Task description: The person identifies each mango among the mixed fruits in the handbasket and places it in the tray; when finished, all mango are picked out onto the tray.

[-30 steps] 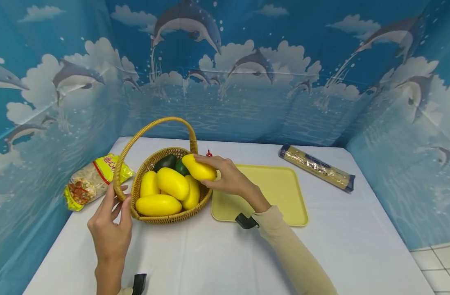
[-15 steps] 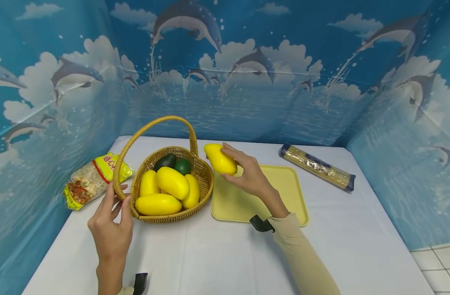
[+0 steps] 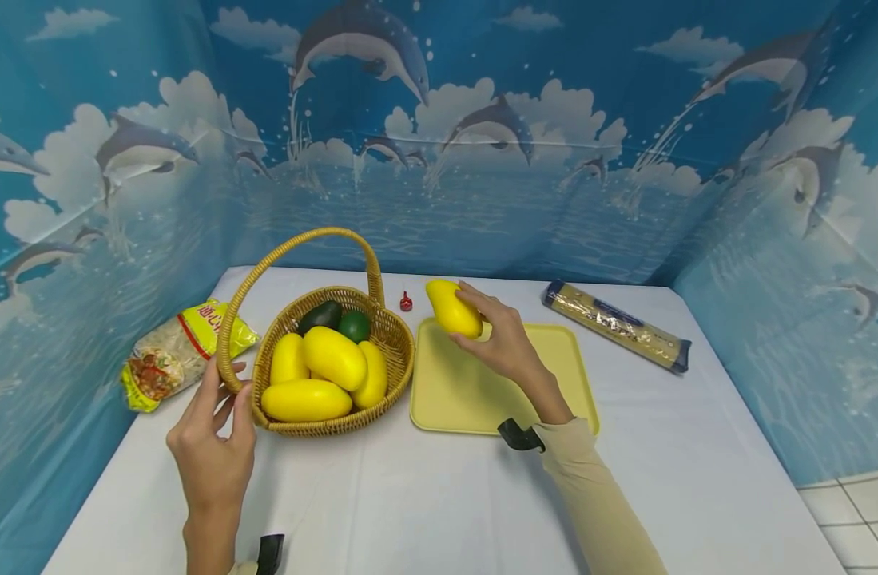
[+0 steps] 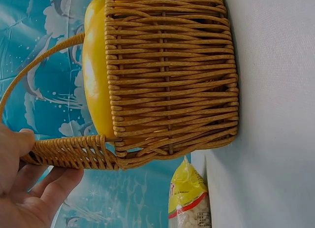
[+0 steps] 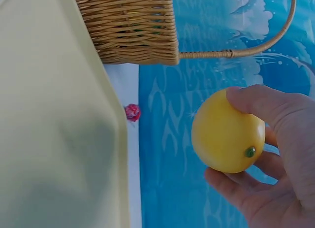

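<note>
My right hand (image 3: pixel 506 343) grips a yellow mango (image 3: pixel 454 309) above the back left part of the pale yellow tray (image 3: pixel 474 399). In the right wrist view the mango (image 5: pixel 226 132) shows its green stem spot between thumb and fingers. My left hand (image 3: pixel 214 451) pinches the lower left end of the handle of the wicker basket (image 3: pixel 323 429); in the left wrist view thumb and fingers lie round the handle (image 4: pixel 74 151). Inside the basket are several yellow mangoes (image 3: pixel 307 400) and two dark green fruits (image 3: pixel 355 327).
A yellow bag of dry food (image 3: pixel 167 359) lies left of the basket. Behind the gap between basket and tray is a small red item (image 3: pixel 406 302). A long gold and blue packet (image 3: pixel 617 326) lies at the back right. A dolphin-print curtain (image 3: pixel 482 216) stands behind the table.
My right hand has carried the mango from over the basket's right side rightward to above the tray. The small red item has come back into view. My left hand has stayed on the handle.
</note>
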`<state>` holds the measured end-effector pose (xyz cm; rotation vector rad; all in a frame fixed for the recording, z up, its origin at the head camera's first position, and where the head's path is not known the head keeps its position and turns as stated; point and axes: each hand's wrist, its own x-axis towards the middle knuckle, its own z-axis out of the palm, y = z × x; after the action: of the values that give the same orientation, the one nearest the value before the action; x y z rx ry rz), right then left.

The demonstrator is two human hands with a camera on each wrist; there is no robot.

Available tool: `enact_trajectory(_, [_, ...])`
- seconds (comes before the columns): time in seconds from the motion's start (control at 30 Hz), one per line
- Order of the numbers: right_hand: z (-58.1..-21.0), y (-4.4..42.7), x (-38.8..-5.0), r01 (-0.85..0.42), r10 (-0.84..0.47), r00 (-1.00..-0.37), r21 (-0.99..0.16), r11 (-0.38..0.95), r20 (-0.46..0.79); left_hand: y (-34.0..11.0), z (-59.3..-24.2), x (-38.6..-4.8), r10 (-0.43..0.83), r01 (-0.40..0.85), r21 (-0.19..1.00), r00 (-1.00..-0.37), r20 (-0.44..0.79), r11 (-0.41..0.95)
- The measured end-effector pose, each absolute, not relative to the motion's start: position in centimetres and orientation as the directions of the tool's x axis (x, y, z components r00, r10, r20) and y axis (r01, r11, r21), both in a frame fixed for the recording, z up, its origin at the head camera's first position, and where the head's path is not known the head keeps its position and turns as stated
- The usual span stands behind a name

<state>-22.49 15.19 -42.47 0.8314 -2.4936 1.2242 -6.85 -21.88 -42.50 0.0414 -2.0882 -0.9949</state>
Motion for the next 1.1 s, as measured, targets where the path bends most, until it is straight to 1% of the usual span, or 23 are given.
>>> enact_trajectory(0.17, [-43.6,15.2,-22.8,-0.541,-0.379,-0.84,-0.655,0.528,0.388,-21.9,-42.5,-6.9,-0.341,0.291,0.663,-0.677,0.652,0.69])
enact_trajectory(0.23, [-44.1,15.1,-23.0,-0.534,-0.389,-0.844,-0.649,0.541,0.37,-21.9,-42.5,-6.9,-0.34,0.292,0.661,-0.675,0.654,0.692])
enact_trajectory(0.53, [-46.0,14.7,-23.3,-0.525,-0.424,-0.847,-0.629,0.573,0.321,-21.9,-42.5,-6.9,-0.339,0.295,0.662,-0.675,0.655,0.689])
enact_trajectory(0.93, [-47.1,14.1,-23.5,-0.524,-0.451,-0.846,-0.6,0.604,0.284,-21.9,-42.6,-6.9,-0.348,0.271,0.669,-0.687,0.638,0.692])
enact_trajectory(1.1, [-47.4,13.8,-23.6,-0.506,-0.455,-0.855,-0.589,0.63,0.248,-21.9,-42.6,-6.8,-0.35,0.266,0.669,-0.687,0.637,0.694])
